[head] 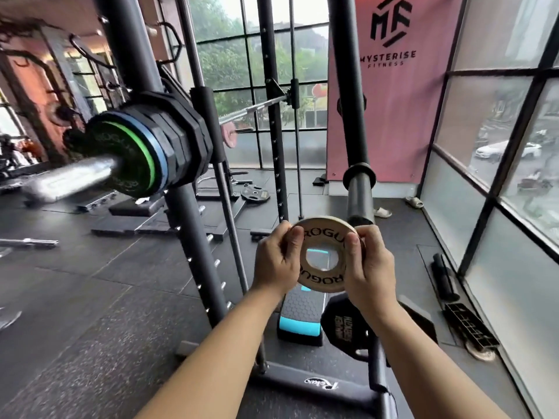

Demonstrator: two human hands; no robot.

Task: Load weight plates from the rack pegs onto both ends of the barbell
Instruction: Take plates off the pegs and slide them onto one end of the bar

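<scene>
From where I stand, the person holds a small pale plate (pixel 323 229) out in front at chest height, the left hand (pixel 276 261) and right hand (pixel 370 264) on opposite rims. The fingers (pixel 352 241) are curled round its edge with thumbs on the lettered face. That grip leaves the centre hole clear, which I take to be deliberate, so it can slide straight onto a shaft. The plate sits just beneath the tip of the rack peg (pixel 359 192), free of it; whether they touch I cannot tell. Up to the left the barbell sleeve (pixel 75 176) already carries a green-rimmed plate (pixel 133 164), a blue one (pixel 160 158) and black plates (pixel 187 137) packed inward. That leaves bare steel outside them, and I'd guess this light plate belongs there.
</scene>
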